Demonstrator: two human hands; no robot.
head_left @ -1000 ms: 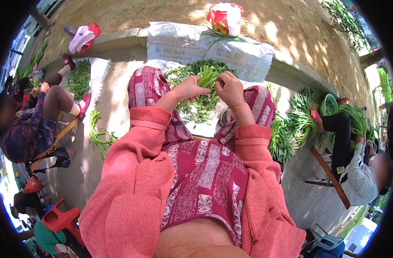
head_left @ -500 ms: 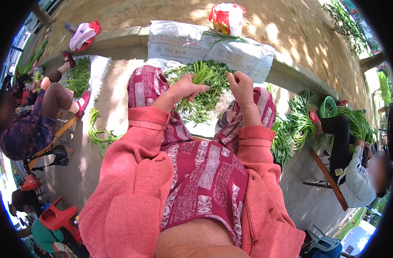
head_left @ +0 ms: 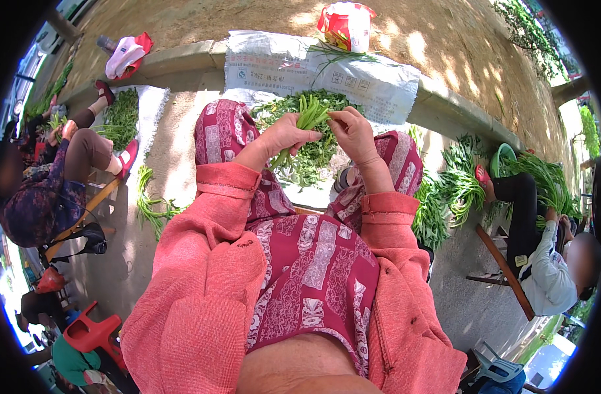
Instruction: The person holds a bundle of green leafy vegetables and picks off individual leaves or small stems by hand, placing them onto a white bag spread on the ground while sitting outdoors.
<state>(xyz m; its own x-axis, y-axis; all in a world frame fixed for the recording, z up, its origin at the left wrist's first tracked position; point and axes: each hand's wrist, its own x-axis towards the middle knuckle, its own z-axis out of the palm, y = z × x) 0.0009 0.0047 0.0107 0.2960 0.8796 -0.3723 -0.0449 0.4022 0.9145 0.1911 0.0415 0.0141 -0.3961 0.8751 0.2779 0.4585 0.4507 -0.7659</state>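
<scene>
My left hand (head_left: 284, 136) is closed around a bunch of leafy green stems (head_left: 311, 113), their pale cut-looking ends pointing up and away from me. At the right edge of this bunch, my right hand (head_left: 355, 134) pinches with thumb and forefinger; whatever lies between those fingertips is too small to make out. Below and beyond both hands, a heap of loose green leaves (head_left: 323, 154) lies between my knees. It reaches onto a white printed woven sack (head_left: 267, 69) spread flat on the ground.
A red and white bag (head_left: 345, 27) stands beyond the sack, past a stone kerb (head_left: 182, 59). More greens (head_left: 157, 200) lie at my left, and leafy bunches (head_left: 461, 187) at my right beside a green basket (head_left: 504, 156). Seated people with greens are on both sides.
My right hand has moved left, from apart to the edge of the bunch. My left hand stays almost in place, still gripping the stems.
</scene>
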